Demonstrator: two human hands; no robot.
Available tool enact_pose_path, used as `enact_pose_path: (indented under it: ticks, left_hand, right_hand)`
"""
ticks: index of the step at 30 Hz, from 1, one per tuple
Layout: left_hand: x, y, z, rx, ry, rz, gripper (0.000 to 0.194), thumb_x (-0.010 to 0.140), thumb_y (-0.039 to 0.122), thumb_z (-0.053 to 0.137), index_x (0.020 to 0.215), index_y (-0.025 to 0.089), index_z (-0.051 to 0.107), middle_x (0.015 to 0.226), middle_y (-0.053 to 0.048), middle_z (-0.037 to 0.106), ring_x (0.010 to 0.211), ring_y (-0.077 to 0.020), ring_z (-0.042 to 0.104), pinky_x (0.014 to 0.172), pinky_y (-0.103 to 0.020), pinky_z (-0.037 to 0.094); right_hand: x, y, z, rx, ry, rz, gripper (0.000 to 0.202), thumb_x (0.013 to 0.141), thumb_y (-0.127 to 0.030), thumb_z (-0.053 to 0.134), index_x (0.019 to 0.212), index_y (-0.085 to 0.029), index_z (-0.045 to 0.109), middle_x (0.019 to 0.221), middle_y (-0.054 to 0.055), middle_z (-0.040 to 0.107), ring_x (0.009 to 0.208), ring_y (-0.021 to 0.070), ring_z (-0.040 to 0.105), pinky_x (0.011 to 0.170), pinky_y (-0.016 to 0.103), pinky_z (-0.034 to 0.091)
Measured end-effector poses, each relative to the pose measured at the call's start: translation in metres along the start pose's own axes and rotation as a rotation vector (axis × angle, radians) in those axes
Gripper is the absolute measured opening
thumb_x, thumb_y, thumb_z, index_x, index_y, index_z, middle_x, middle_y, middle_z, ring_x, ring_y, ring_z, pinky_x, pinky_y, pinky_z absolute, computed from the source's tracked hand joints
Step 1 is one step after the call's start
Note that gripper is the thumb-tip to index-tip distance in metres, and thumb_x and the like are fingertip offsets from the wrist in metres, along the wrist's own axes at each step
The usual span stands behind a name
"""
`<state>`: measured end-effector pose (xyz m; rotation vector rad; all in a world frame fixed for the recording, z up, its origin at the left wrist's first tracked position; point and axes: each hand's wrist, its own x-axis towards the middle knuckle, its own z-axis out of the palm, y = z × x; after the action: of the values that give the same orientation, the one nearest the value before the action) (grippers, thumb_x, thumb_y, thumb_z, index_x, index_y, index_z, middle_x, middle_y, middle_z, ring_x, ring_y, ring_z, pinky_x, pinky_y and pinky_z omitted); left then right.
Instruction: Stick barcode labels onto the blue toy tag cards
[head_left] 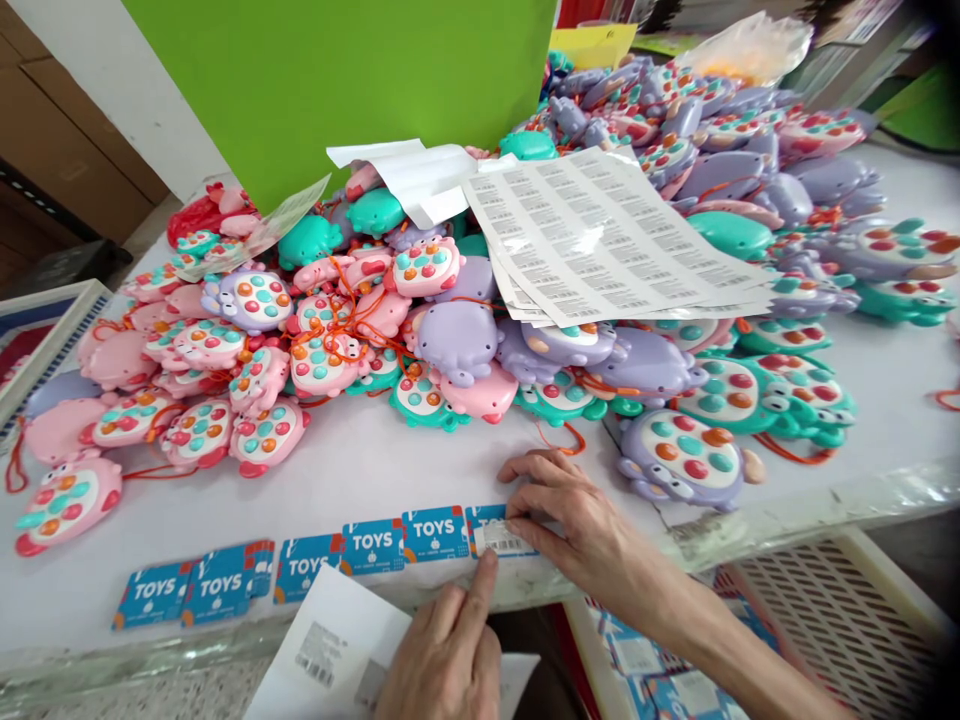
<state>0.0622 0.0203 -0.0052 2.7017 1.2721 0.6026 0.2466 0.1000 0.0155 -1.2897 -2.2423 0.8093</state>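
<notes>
Blue cards printed TOYS [373,546] lie in a row along the table's front edge. On the rightmost card is a barcode label [504,541]. My right hand [566,510] is over that card, fingers apart and bent, with fingertips touching the card and label. My left hand [450,640] reaches up from below, its index fingertip on the label's lower edge and its other fingers curled. Under my left hand is a white sheet [337,640] with a barcode label on it; whether the hidden fingers grip this sheet is unclear.
Pink, purple and green animal toys [457,335] with orange cords are heaped across the table [375,440]. Label sheets [600,235] lie on the heap, before a green panel [345,80]. A crate [840,590] and more cards sit below the right edge.
</notes>
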Motion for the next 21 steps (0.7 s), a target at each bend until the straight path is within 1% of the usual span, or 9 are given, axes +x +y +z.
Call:
enact_pose_path:
  ticks: [2,5,6,8,11,14,17,21]
  left_hand:
    - [-0.003,0.001,0.006,-0.001,0.045,-0.014,0.031,0.072,-0.005,0.036,0.068,0.016,0.059,0.122,-0.009,0.060,0.067,-0.0157,0.056,0.057,-0.027,0.046]
    - [-0.008,0.002,0.017,-0.029,0.121,-0.070,0.033,0.070,-0.005,0.035,0.070,0.016,0.060,0.121,-0.008,0.061,0.065,-0.0161,0.055,0.056,-0.029,0.045]
    - [-0.010,0.002,0.019,-0.039,0.121,-0.084,0.033,0.069,-0.005,0.035,0.071,0.016,0.060,0.121,-0.007,0.061,0.065,-0.0163,0.055,0.057,-0.029,0.045]
    - [-0.012,0.003,0.021,-0.047,0.082,-0.092,0.034,0.067,-0.005,0.036,0.075,0.017,0.061,0.123,-0.007,0.060,0.067,-0.0168,0.055,0.058,-0.030,0.045]
    - [-0.013,0.003,0.020,-0.050,0.057,-0.097,0.035,0.065,-0.005,0.036,0.077,0.016,0.061,0.121,-0.008,0.061,0.066,-0.0167,0.055,0.057,-0.029,0.044]
    - [-0.011,0.002,0.017,-0.047,0.065,-0.078,0.034,0.066,-0.005,0.035,0.075,0.016,0.061,0.118,-0.009,0.062,0.065,-0.0166,0.053,0.057,-0.029,0.044]
    - [-0.009,0.001,0.017,-0.033,0.087,-0.046,0.033,0.067,-0.006,0.034,0.071,0.016,0.060,0.124,-0.008,0.059,0.068,-0.0175,0.053,0.058,-0.030,0.044]
    - [-0.009,-0.001,0.018,-0.036,0.097,-0.046,0.033,0.067,-0.005,0.034,0.069,0.016,0.059,0.128,-0.007,0.056,0.068,-0.0174,0.051,0.058,-0.029,0.044]
  right_hand:
    - [0.000,-0.001,0.000,-0.012,0.010,0.006,0.017,0.085,-0.011,0.053,0.072,-0.017,0.062,0.099,0.008,0.062,0.098,0.0230,0.053,0.086,0.041,0.045]
    - [-0.001,-0.002,0.000,-0.036,0.026,0.019,0.016,0.085,-0.013,0.055,0.072,-0.018,0.064,0.097,0.008,0.062,0.096,0.0232,0.054,0.085,0.041,0.046]
    - [-0.001,-0.002,0.000,-0.040,0.032,0.017,0.017,0.085,-0.014,0.054,0.073,-0.018,0.064,0.097,0.008,0.062,0.096,0.0231,0.054,0.085,0.041,0.046]
    - [-0.002,-0.001,0.000,-0.039,0.041,0.008,0.019,0.087,-0.015,0.052,0.074,-0.019,0.065,0.097,0.008,0.062,0.095,0.0227,0.055,0.084,0.040,0.047]
    - [-0.003,-0.001,-0.001,-0.033,0.044,0.006,0.019,0.087,-0.016,0.051,0.075,-0.019,0.065,0.097,0.007,0.062,0.094,0.0222,0.056,0.084,0.040,0.048]
    - [-0.004,-0.001,-0.002,-0.023,0.030,0.024,0.017,0.087,-0.017,0.052,0.077,-0.018,0.066,0.096,0.008,0.062,0.094,0.0222,0.056,0.083,0.039,0.048]
    - [-0.004,-0.002,-0.003,0.003,0.009,0.047,0.017,0.089,-0.018,0.051,0.080,-0.018,0.066,0.096,0.008,0.062,0.095,0.0217,0.056,0.082,0.038,0.048]
    - [-0.004,-0.004,-0.004,0.011,-0.010,0.075,0.015,0.087,-0.016,0.053,0.080,-0.018,0.066,0.096,0.007,0.062,0.095,0.0213,0.056,0.083,0.037,0.048]
